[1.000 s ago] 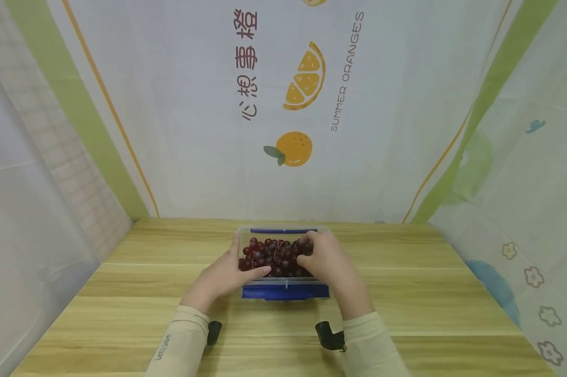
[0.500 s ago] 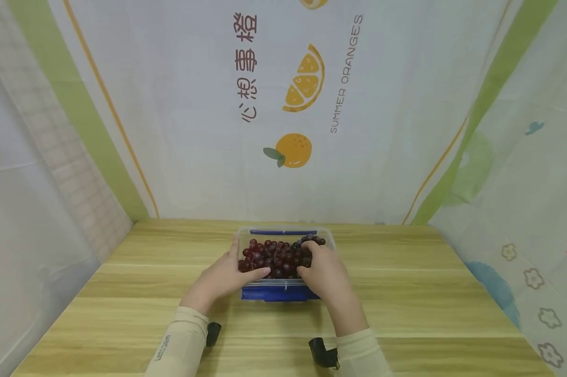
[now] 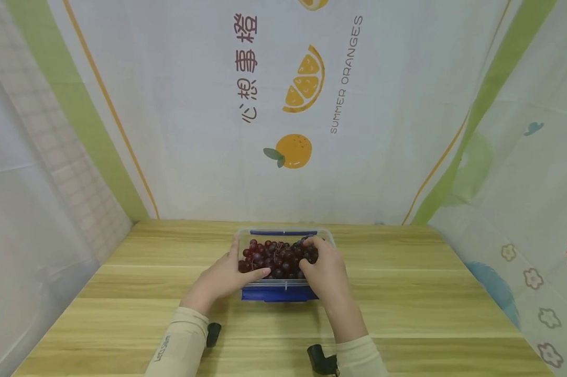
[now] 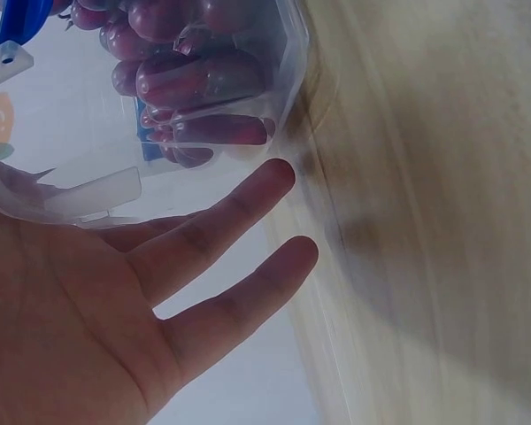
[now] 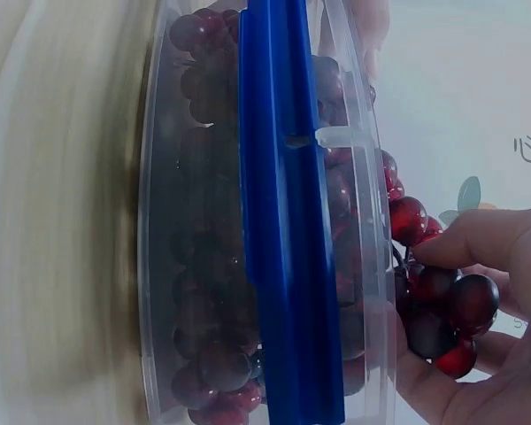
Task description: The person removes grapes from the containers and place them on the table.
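A clear plastic food box (image 3: 274,283) with blue side clips stands at the table's far middle, full of dark red grapes (image 3: 260,255). My left hand (image 3: 222,272) rests at its left end, thumb over the front rim and onto the grapes. In the left wrist view, the fingers (image 4: 217,310) reach out straight and spread beside the clear wall. My right hand (image 3: 326,267) holds a small bunch of grapes (image 5: 438,305) at the box's right end. In the right wrist view, its thumb and fingers curl round this bunch, right at the rim.
The box stands on a wood-grain table (image 3: 170,288). Behind the table hangs a white cloth (image 3: 198,178) with orange prints, and more cloth hangs at both sides. A black camera mount (image 3: 322,360) sits by the right wrist.
My right hand has moved slightly toward me and, over the last half second, a little right at the box's right end. My left hand stays in place.
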Tool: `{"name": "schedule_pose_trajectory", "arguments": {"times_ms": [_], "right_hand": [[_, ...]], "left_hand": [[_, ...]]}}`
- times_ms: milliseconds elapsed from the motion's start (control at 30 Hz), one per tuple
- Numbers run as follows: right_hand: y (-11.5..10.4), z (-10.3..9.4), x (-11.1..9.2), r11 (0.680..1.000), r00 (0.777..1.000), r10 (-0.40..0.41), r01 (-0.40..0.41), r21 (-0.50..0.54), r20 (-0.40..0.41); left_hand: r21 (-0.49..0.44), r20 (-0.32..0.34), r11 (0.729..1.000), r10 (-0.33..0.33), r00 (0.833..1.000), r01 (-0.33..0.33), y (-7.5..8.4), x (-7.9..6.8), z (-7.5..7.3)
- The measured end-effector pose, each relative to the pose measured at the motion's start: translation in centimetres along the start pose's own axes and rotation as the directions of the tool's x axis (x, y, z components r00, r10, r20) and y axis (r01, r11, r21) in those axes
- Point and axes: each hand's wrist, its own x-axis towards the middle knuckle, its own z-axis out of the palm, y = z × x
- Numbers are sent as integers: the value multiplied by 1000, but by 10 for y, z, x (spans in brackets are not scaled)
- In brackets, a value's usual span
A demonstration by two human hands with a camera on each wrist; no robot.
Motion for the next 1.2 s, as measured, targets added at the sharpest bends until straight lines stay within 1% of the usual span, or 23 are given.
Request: {"name": "schedule_pose_trajectory", "arguments": {"times_ms": [133,333,533,633,767,933,1033,1200], "right_hand": [[-3,-2,0,1000,1000,-6,7,27,-20],[-10,-6,5,996,992,-65,71,57,-109],[-14,-8,5,995,989,-50,61,79,-136],[-14,-8,4,994,985,-45,61,93,-165],[-15,-8,4,991,970,-61,86,98,-234],[-17,-10,6,984,937,-115,152,89,-329],[-18,-12,6,980,925,-131,175,95,-356],[-18,-15,5,976,917,-130,185,113,-378]], "left_hand": [[0,7,1000,-5,1000,5,0,0,0],[3,8,1000,6,1000,-6,1,3,-2],[-8,19,1000,-1,1000,1,2,0,-2],[-17,15,1000,3,1000,-3,3,-1,-2],[-9,15,1000,10,1000,-10,3,-2,-1],[-3,9,1000,12,1000,-12,1,-1,-1],[-1,8,1000,10,1000,-10,0,-1,0],[1,13,1000,4,1000,-4,1,-1,0]]}}
